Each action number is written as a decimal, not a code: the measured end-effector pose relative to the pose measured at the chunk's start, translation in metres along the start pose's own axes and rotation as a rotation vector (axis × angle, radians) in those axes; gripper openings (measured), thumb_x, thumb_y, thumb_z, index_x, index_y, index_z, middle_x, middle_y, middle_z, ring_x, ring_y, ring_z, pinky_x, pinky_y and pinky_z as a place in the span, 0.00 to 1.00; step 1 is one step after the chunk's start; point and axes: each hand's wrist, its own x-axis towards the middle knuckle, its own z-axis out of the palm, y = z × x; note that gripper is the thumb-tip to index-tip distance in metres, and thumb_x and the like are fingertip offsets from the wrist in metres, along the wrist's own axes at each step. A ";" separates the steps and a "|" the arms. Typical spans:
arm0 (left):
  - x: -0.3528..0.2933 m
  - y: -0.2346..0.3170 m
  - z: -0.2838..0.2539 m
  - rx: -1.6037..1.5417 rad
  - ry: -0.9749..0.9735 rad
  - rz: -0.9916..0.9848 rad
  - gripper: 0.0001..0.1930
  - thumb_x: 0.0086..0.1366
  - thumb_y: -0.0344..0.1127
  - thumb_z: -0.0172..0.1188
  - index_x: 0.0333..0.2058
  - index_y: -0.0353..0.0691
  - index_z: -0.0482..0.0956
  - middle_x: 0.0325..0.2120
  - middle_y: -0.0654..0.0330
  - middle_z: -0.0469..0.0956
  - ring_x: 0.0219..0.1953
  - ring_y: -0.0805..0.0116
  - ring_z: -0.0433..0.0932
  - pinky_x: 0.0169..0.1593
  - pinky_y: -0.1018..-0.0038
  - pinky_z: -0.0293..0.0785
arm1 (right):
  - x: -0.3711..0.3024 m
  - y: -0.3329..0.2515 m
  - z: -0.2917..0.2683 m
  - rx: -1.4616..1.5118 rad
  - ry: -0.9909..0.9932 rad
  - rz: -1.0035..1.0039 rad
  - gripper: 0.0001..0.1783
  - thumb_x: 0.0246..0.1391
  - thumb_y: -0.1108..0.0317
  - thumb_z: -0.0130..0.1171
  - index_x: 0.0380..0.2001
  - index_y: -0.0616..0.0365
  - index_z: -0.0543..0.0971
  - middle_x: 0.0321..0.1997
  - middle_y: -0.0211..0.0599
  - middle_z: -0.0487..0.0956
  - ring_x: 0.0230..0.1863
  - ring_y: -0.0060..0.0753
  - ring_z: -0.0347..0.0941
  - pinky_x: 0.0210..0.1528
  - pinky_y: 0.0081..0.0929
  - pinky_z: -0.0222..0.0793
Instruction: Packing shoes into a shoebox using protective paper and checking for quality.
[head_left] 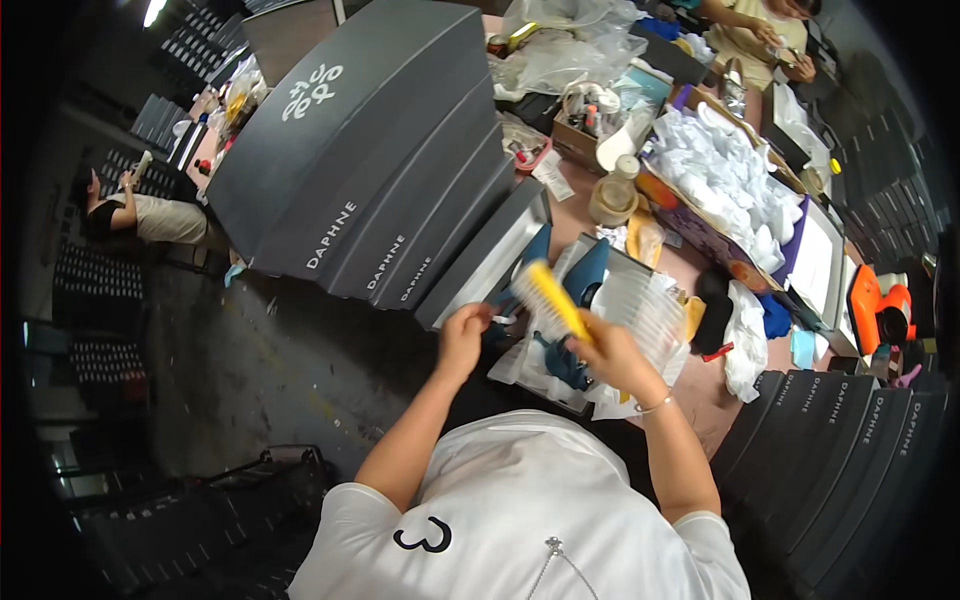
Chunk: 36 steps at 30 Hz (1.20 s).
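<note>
Where the bench ends on the left, a tall stack of dark boxes stands along the edge. Just right of it, a lidless dark tray, tilted. A sideways bump of the arm could plausibly shift either over that edge.

Left hand: near edge of the bench, fingers curled, tips beside dark teal material. Cannot tell whether they pinch it or only touch it. If the hold is loose, a firm brush stroke might pull the piece away.

Yellow brush: between the two hands, above a shoe box at the near edge; pale bristles face left, slightly blurred. Inside, dark teal footwear lies among white wrapping. Bristles could catch a strap or scuff the finish if pressed hard; they could snag the paper too.

Right hand: fingers wrapped round the brush handle, no slack seen. Its wrist carries a thin bracelet, which might hook the crinkled clear sheet just beyond.

Farther back, a squat bottle; a wide backswing could tip it. Then a purple carton heaped with crumpled white paper. Toward the right edge, an orange tool.
</note>
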 end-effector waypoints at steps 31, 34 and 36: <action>-0.059 0.140 0.027 -0.284 -0.337 0.107 0.48 0.60 0.53 0.60 0.67 0.42 0.38 0.66 0.49 0.47 0.68 0.53 0.48 0.66 0.55 0.46 | -0.025 -0.011 0.055 1.452 0.238 0.496 0.09 0.54 0.75 0.48 0.39 0.55 0.68 0.21 0.25 0.66 0.13 0.13 0.53 0.13 0.15 0.51; -0.035 0.099 0.035 -0.534 -0.431 -0.225 0.46 0.64 0.38 0.57 0.68 0.45 0.31 0.65 0.51 0.47 0.63 0.59 0.57 0.63 0.62 0.57 | -0.033 -0.007 0.061 1.304 0.171 0.472 0.11 0.54 0.76 0.48 0.41 0.55 0.66 0.24 0.26 0.68 0.14 0.15 0.56 0.14 0.16 0.53; -0.036 0.088 0.045 -0.220 -0.401 -0.065 0.45 0.62 0.31 0.58 0.68 0.44 0.34 0.61 0.49 0.54 0.54 0.62 0.68 0.50 0.70 0.73 | -0.039 -0.019 0.066 1.258 0.121 0.454 0.12 0.54 0.76 0.49 0.42 0.55 0.66 0.24 0.25 0.68 0.14 0.16 0.56 0.14 0.17 0.54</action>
